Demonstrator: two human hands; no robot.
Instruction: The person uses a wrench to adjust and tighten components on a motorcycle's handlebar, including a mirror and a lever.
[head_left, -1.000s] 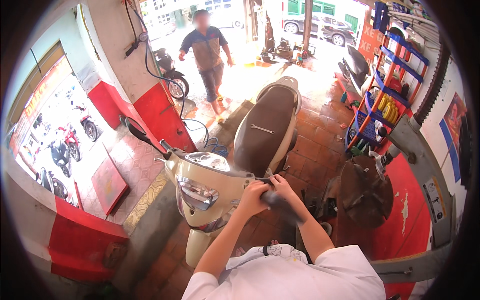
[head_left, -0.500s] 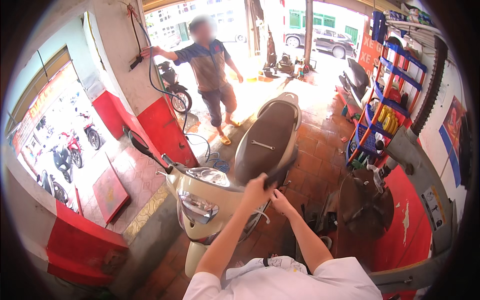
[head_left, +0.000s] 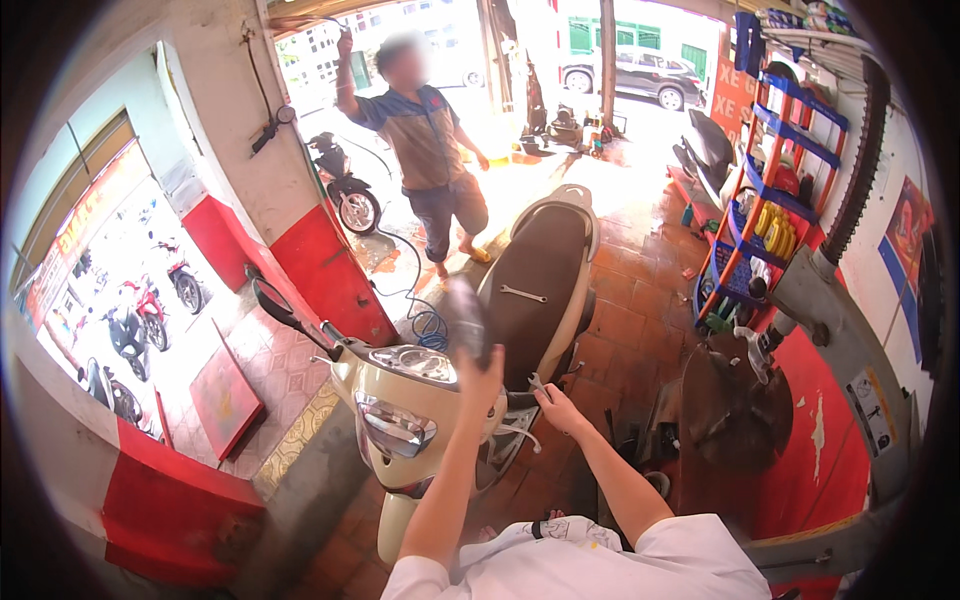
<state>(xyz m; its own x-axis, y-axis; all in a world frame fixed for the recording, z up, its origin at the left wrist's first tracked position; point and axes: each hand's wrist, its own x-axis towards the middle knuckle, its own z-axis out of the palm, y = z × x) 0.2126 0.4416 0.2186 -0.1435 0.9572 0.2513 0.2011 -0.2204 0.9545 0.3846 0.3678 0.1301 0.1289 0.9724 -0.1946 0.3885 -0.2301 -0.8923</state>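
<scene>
A cream scooter [head_left: 405,440] stands before me, its brown seat [head_left: 545,260] stretching away and one rear-view mirror [head_left: 274,303] on the handlebar at the left. Over the handlebar, my left hand [head_left: 480,378] grips another dark rear-view mirror [head_left: 467,318], raised and smeared by motion. My right hand [head_left: 563,410] is closed beside the brake lever [head_left: 525,434]. From its fingers pokes the jaw of a silver wrench [head_left: 537,383], close to the handlebar grip. A second wrench [head_left: 523,293] lies on the seat.
A person [head_left: 425,140] stands beyond the scooter, one arm raised to a hose. Blue hose [head_left: 428,325] coils on the floor beside the seat. At the right are an orange-and-blue shelf rack [head_left: 770,190] and a grey machine arm [head_left: 840,350]. A red-and-white pillar [head_left: 320,260] rises at the left.
My left hand has lifted the mirror up and left, away from my right hand, which has barely moved. The other person's arm has swung from the pillar to overhead.
</scene>
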